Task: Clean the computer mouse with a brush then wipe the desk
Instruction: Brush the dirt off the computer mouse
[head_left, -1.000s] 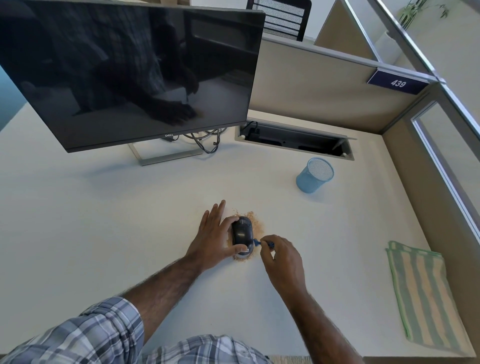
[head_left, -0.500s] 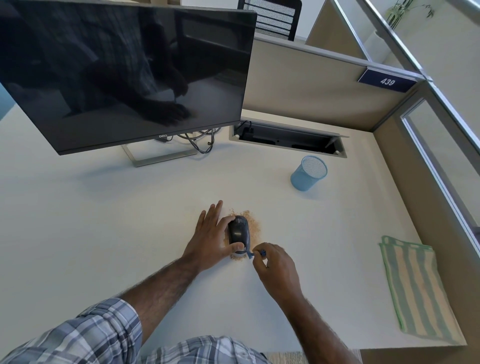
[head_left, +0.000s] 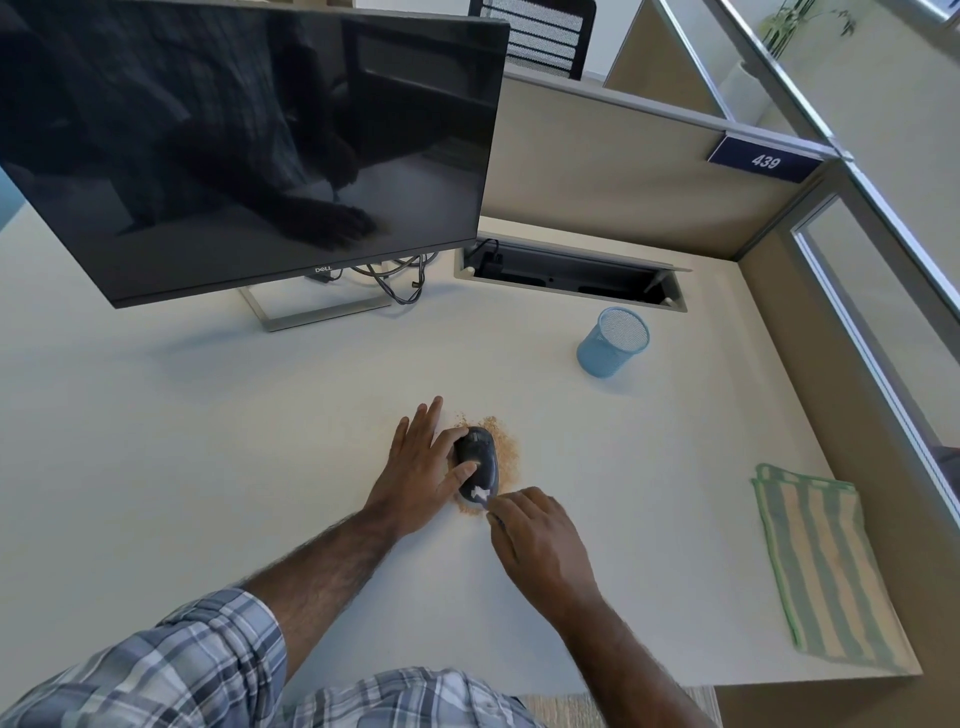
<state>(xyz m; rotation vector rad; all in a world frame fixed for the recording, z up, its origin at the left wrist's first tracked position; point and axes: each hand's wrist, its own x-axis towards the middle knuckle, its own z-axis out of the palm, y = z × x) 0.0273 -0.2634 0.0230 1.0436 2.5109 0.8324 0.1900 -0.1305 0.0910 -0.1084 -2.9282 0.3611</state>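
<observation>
A black computer mouse (head_left: 480, 457) lies on the white desk (head_left: 208, 467) amid a patch of tan crumbs (head_left: 506, 452). My left hand (head_left: 421, 467) presses against the mouse's left side, thumb on its top, holding it steady. My right hand (head_left: 540, 545) pinches a small blue brush (head_left: 482, 494) whose white bristles touch the near end of the mouse. Most of the brush handle is hidden inside my fingers. A green and beige striped cloth (head_left: 821, 566) lies folded at the desk's right edge.
A large dark monitor (head_left: 249, 156) on a metal stand fills the back left, with cables behind it. A blue mesh cup (head_left: 613, 349) stands to the back right of the mouse. An open cable tray (head_left: 571, 275) sits by the partition walls.
The brush tip has moved from the mouse's right side to its near end, and my right hand has shifted closer to me. My left hand keeps its hold.
</observation>
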